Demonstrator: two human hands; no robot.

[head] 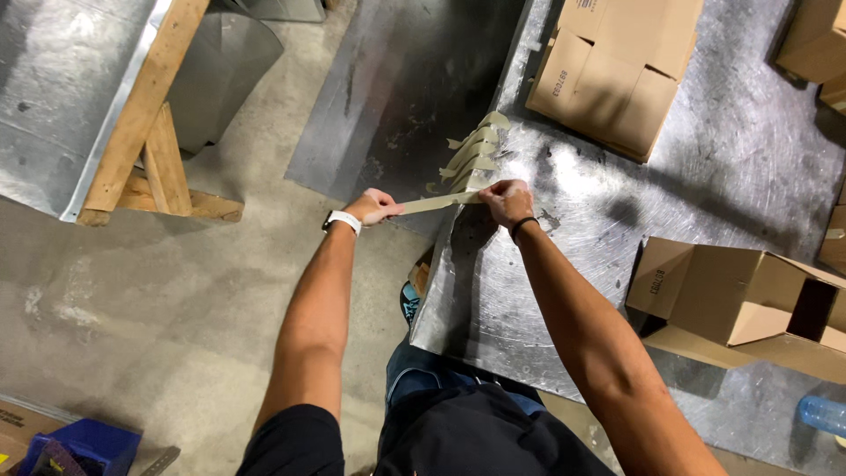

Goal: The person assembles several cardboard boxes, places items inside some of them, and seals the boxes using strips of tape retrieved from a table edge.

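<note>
Head view: I note both hands pinched on one tan tape strip (436,204) stretched taut between them. The left hand (374,207) grips its end out over the concrete floor (176,291); the right hand (505,201) clamps it at the metal surface (705,159) edge. Further tape strips (476,150) hang at 12 o'clock. An open carton (740,300) sits at 4 o'clock.

My scuffed grey sheet-metal table (705,159) carries open brown cardboard boxes (617,66), tan tape strips (476,150) along its edge, and a clear plastic bottle (824,414).
</note>
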